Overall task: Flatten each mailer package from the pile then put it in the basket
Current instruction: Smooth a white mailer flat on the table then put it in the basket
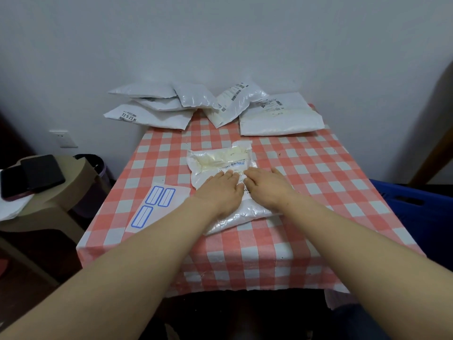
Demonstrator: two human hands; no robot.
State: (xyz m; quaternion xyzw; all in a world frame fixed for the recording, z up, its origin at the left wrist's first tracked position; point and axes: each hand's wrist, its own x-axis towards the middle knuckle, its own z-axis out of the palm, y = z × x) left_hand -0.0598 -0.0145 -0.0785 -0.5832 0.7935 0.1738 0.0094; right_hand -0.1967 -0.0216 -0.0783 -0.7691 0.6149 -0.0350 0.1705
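The soft, light mailer [221, 165] is pressed flat by both open hands, left [221, 190] and right [266, 186]; its edges are best gripped.

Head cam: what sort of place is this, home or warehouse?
Probably a room in a home: a red-checked tablecloth on a small table set against a plain wall, a wall socket, and a beige stool alongside.

You have a red-and-white checked tablecloth [306, 168], white plastic mailer packages [279, 119], a white paper sheet [157, 208] of blue-bordered labels, and a blue plastic basket [421, 214].
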